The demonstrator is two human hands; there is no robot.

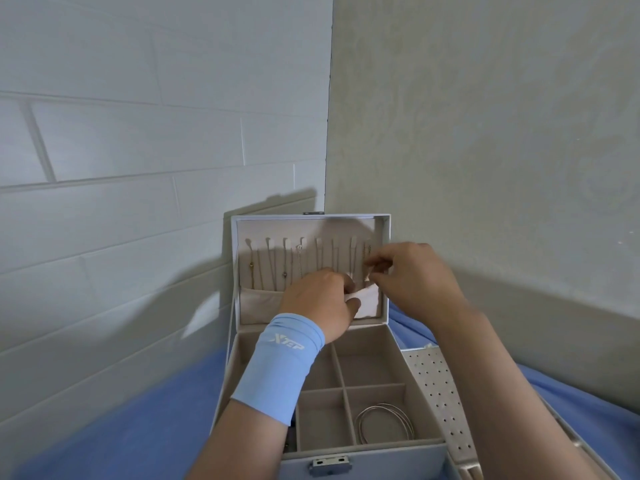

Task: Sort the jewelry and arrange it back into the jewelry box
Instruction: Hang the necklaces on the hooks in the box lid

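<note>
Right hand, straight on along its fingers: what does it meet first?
Likely the necklace chains hanging inside the open lid, just left of the right hand, with the lining right behind. Depth is unclear.

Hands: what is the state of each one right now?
Left hand: pinches the pocket edge in the lid.
Right hand: pinches a necklace.

I have the pale grey jewelry box (398,460) open, its lid (386,237) standing upright at the back. Inside the lid, a row of thin necklaces (251,268) hangs from small hooks above a cream pocket (256,299). The beige base is split into compartments, and slim silver bangles (381,406) lie in the near right one. A perforated earring panel (436,393) lies just beside the right wall
</note>
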